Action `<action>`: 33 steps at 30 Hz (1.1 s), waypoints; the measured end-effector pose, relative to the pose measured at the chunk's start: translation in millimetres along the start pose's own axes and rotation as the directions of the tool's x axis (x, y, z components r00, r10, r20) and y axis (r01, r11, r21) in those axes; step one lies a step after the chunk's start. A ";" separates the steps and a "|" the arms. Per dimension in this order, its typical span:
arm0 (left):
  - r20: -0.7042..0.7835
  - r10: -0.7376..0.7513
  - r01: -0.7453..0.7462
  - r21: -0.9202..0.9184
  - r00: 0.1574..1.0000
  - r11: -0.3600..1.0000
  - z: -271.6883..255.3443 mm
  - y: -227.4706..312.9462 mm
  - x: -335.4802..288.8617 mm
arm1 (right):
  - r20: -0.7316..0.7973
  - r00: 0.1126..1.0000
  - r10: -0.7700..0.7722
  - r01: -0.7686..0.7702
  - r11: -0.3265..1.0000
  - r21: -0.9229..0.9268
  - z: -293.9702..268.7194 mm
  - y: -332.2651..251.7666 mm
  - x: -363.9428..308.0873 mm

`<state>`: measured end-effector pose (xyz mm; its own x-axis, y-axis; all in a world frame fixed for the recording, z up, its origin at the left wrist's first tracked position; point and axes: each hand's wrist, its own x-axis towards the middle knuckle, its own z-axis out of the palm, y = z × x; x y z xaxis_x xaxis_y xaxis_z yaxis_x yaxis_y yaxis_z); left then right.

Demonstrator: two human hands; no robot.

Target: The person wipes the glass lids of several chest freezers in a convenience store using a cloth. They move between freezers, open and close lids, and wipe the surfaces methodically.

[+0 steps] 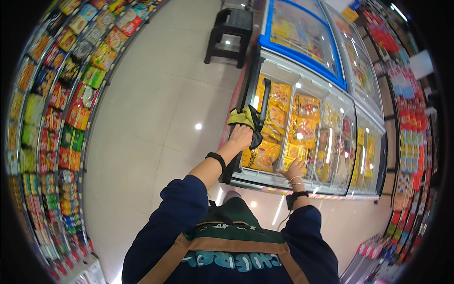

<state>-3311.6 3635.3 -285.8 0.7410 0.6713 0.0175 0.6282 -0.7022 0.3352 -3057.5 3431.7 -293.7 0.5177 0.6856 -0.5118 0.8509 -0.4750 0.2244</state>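
My left hand (242, 136) is closed on a yellow-green and black cloth (241, 117), pressed against the left side of a chest freezer (257, 177). Beside the cloth a curved black handle (266, 97) runs along the freezer's left part. My right hand (294, 169) has its fingers spread at the near edge of the freezer, over or on its glass top; exact contact I cannot make out. Beneath and around it are yellow bags of frozen food (302, 130) in white wire compartments. More yellow bags (261, 156) fill the compartment nearest my left hand.
Beyond stands another freezer with a blue-framed lid (302, 49). A black plastic stool (231, 35) is on the tiled floor (142, 123) past the freezer's far left. Shelves of packaged snacks (71, 104) line the left; more stocked shelves (409, 142) rise at the right.
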 end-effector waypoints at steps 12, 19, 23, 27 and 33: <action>-0.026 0.129 -0.127 0.052 0.991 0.990 -19.2 -58.4 104.2 | -0.055 0.982 0.180 -0.161 0.954 0.253 10.2 -0.5 -14.8; 0.039 0.242 -0.245 0.102 0.970 0.964 -35.0 -96.0 185.0 | 0.009 0.962 0.272 -0.261 0.912 0.317 0.0 -15.6 -16.6; 0.149 0.223 -0.252 0.226 0.963 0.941 -46.1 -115.6 244.4 | -0.108 0.948 0.298 -0.214 0.853 0.475 -12.0 -72.1 -12.9; 0.225 0.211 -0.271 0.282 0.951 0.920 -53.3 -137.3 309.1 | -0.342 0.910 0.232 0.088 0.700 0.708 -33.7 -145.4 -38.4; 0.340 0.168 -0.223 0.131 0.925 0.966 -56.7 -183.4 428.1 | 0.042 0.846 0.531 -0.375 0.537 0.756 -61.5 -197.6 -112.6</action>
<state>-3123.1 4064.9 -286.4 0.8716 0.4226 -0.2483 0.4726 -0.8590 0.1969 -3278.5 3482.3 -229.5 0.8864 0.3044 -0.3488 0.1954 -0.9290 -0.3142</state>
